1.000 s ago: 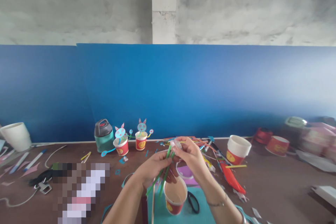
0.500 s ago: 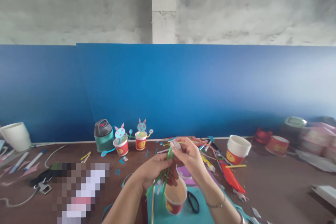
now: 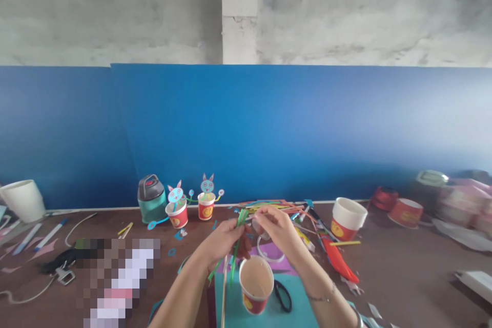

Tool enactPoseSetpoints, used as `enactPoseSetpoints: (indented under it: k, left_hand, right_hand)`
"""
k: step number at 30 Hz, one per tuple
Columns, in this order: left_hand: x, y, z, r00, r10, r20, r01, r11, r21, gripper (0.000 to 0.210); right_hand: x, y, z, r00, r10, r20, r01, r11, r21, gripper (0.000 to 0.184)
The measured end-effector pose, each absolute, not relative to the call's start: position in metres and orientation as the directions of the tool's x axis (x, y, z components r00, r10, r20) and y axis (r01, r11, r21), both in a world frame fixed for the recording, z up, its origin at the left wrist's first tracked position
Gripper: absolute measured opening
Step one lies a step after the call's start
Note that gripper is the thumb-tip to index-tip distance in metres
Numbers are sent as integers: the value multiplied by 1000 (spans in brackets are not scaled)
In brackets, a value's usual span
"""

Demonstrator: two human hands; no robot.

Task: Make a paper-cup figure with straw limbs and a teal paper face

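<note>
My left hand (image 3: 223, 238) is closed around thin green straws (image 3: 233, 262), their ends pointing up past the thumb and down below the palm. Close beside it, the fingers of my right hand (image 3: 280, 225) are pinched together; a small pale, see-through thing shows at their tips, too unclear to name. Beneath both hands a red and white paper cup (image 3: 254, 304) stands upright on a teal sheet (image 3: 298, 312). Black scissor handles (image 3: 283, 296) lie right of the cup. A white ring (image 3: 271, 258) rests on a purple sheet (image 3: 287, 267) behind it.
Two cups with cat figures (image 3: 177, 215) stand at the back left near a teal flask (image 3: 151, 205). Loose coloured strips (image 3: 277, 204) pile up behind my hands. Stacked cups (image 3: 348, 218) and a red pouch (image 3: 340, 261) lie right. A blue partition (image 3: 246, 133) closes the back.
My hands have drawn slightly apart. The green straws have shifted left and up with my left hand, and the white printed piece near my right fingertips no longer shows clearly.
</note>
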State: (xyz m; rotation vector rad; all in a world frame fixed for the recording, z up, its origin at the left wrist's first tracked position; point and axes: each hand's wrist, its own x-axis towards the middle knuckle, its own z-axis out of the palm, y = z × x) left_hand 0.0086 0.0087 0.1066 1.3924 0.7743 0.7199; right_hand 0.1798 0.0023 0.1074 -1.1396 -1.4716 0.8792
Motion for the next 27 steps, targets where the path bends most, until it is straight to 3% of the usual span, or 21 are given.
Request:
enactPoseSetpoints:
  k: [10,16,27]
  left_hand:
    - [10,5,109,541,838,-70,48,53,997,58]
    - [11,6,108,540,839,-65,77,28,997,54]
    - [14,3,109,585,809,-47,152,-53,987,46]
  right_hand:
    - [175,-4,114,-35,958,283,182,285,-941,42]
    - [175,-5,113,-86,962,259,155,269,-950,14]
    - [173,-4,109,-87,962,259,273,273,-922,19]
